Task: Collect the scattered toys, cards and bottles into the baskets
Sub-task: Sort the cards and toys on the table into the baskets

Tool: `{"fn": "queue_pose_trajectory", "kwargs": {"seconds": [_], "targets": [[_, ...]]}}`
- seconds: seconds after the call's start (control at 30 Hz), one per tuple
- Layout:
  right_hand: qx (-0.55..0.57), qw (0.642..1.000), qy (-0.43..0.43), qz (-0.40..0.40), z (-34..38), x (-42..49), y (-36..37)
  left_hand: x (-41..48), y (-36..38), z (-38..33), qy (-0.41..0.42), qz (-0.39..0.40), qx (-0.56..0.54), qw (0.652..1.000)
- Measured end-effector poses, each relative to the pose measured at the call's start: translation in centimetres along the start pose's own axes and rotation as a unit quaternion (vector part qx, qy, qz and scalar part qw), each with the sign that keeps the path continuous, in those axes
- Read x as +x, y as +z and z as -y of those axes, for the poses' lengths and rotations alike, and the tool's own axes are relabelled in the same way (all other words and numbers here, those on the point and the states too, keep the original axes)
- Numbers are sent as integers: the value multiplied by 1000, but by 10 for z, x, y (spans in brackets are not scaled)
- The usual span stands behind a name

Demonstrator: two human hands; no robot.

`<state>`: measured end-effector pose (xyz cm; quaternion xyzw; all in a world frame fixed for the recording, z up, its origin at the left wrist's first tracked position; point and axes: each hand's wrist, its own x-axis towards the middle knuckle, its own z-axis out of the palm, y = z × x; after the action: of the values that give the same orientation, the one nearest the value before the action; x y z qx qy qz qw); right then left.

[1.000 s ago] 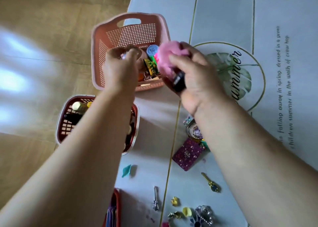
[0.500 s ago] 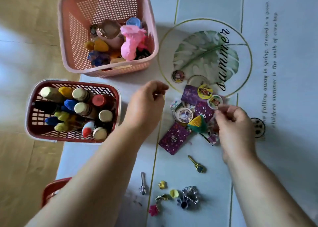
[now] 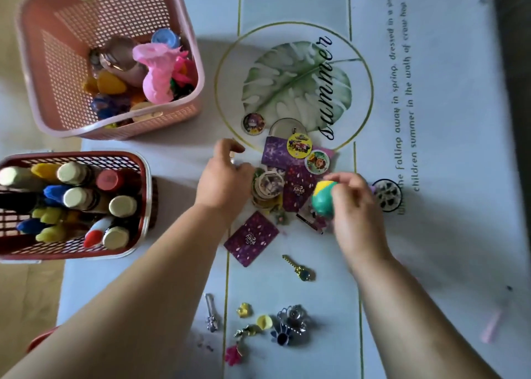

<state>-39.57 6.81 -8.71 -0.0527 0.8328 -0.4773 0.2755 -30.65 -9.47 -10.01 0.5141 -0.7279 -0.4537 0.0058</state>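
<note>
Since the prior frame, right hand [image 3: 356, 206] had lifted the small green-and-yellow rounded plastic toy [image 3: 321, 199] off the purple cards [image 3: 297, 190], pinching it at the fingertips. Left hand [image 3: 222, 181], just beside, hung loosely curled, apparently empty. Toy judged light, stiff, slippery; grip across the middle.

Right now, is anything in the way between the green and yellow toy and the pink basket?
Yes. The right hand holds the green and yellow toy, and the left hand is by the cards, roughly between it and the pink basket. The basket's top is open.
</note>
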Motion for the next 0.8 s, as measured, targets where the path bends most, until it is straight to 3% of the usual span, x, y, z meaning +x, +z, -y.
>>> {"fn": "queue_pose_trajectory", "kwargs": {"seconds": [0.07, 0.13, 0.2, 0.27, 0.33, 0.43, 0.5, 0.7, 0.8], "targets": [[132, 985, 102, -38, 3, 9, -14, -1, 2, -6, 41, 9, 21, 999], [155, 973, 160, -56, 6, 17, -22, 2, 10, -12, 84, 20, 102, 991], [22, 994, 97, -46, 5, 23, -25, 8, 23, -18, 122, 38, 187, 974], [-155, 987, -31, -35, 2, 28, -21, 13, 35, -18, 129, 65, 262, 954], [-307, 940, -142, 43, -5, 30, -13, 9, 43, -11, 110, 94, 300, 943], [-473, 850, -148, 178, -20, 23, -2, -12, 48, 4, 118, 116, 322, 932], [-501, 824, -143, 223, -32, 9, -2, -26, 48, 16, 139, 126, 331, 925], [-483, 841, -100, 220, -60, -28, -33, -42, 29, 36, 78, 110, 297, 945], [-458, 865, -135, 154, -55, -25, -34, -38, 20, 37, 28, 66, 268, 961]]}}
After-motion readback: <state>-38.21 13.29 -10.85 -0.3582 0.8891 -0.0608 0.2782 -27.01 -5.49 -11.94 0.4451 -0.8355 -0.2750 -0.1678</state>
